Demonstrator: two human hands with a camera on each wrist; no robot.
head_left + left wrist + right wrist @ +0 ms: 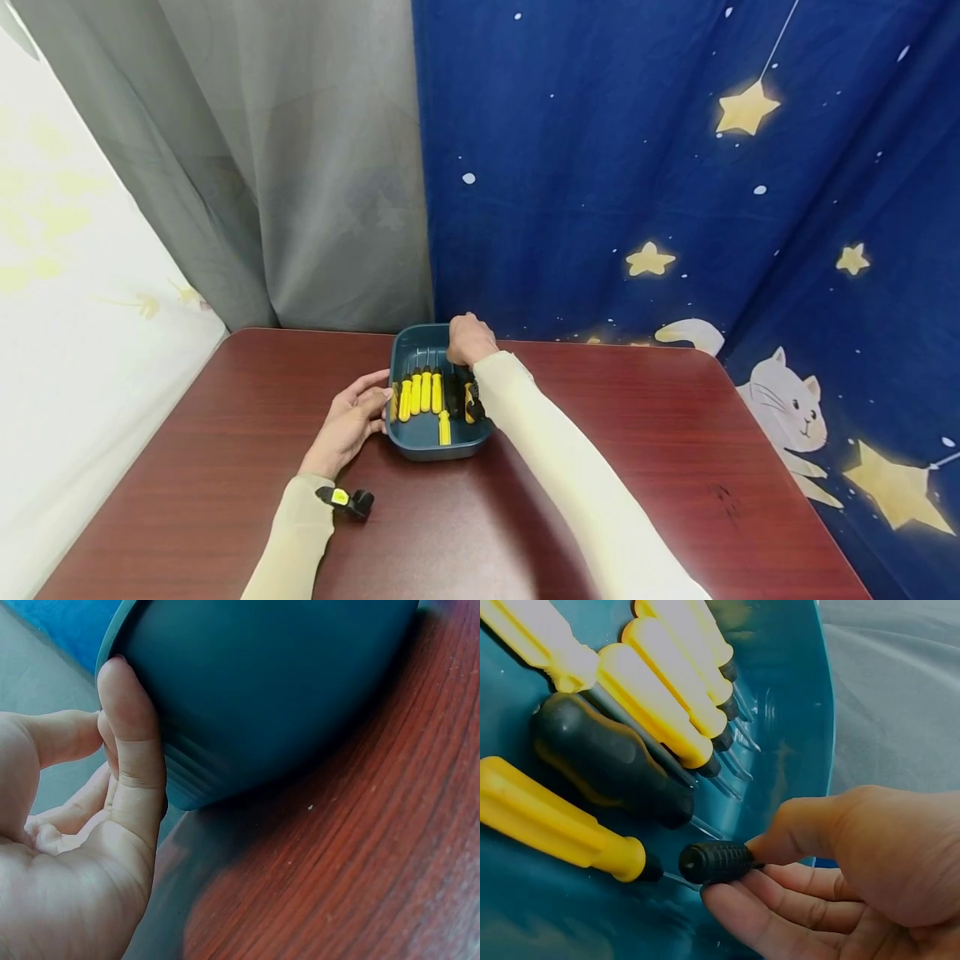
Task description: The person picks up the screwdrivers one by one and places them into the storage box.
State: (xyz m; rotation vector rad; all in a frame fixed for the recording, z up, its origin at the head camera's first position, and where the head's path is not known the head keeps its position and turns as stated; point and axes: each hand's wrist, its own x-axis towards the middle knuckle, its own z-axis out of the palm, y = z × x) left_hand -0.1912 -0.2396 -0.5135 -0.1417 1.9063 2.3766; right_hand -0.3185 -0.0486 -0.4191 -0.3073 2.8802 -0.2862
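Observation:
A dark teal plastic tray (pixel 438 452) stands on the table, holding several yellow-handled screwdrivers (pixel 426 392) with black collars and thin metal shafts. My left hand (pixel 347 422) holds the tray's left side, thumb at the rim and fingers against the outer wall. At the tray's far right corner, my right hand (pixel 471 340) pinches a short black ribbed handle (pixel 718 862) between thumb and fingers; what extends from it is hidden. Close by lie a thick black-and-yellow handle (pixel 607 754) and a single yellow-handled screwdriver (pixel 562 817). The right wrist partly covers the tray's right side.
The red-brown wooden table (pixel 637 433) extends to both sides of the tray. Behind its far edge hang a grey curtain (pixel 337 167) and a blue star-patterned curtain (pixel 570 167). A white sheet (pixel 82 317) hangs at the left.

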